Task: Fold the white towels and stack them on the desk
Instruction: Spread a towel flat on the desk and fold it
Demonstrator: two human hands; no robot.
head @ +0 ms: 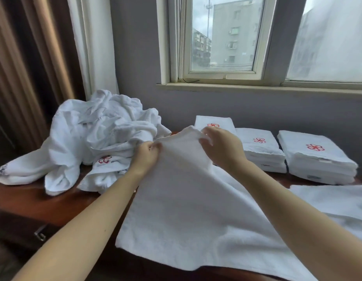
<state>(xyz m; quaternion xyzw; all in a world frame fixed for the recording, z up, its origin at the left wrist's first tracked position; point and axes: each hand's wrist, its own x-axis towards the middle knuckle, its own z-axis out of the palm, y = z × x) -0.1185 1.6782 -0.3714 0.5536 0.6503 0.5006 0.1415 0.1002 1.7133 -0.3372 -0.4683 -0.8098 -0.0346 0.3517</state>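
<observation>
Two hands pinch the far edge of a white towel (pixel 186 199) spread near on the dark wooden desk (pixel 34 201): left hand (pixel 145 157) at its left corner, right hand (pixel 222 147) just right. Far left lies an unfolded heap (pixel 95 138); far right, three folded stacks (pixel 261 149) below the window (pixel 222 37).

The towel (pixel 186 199) is white terry cloth, matt, with a fine soft nap. The pile (pixel 95 134) is the same cloth, crumpled. The stacks (pixel 316 159) carry red stitched emblems. The table (pixel 34 199) is dark reddish wood with a glossy varnish. Its handle (pixel 40 236) looks like shiny metal. The curtain (pixel 24 78) is brown matt cloth, and the wall (pixel 135 78) is matt grey paint.
</observation>
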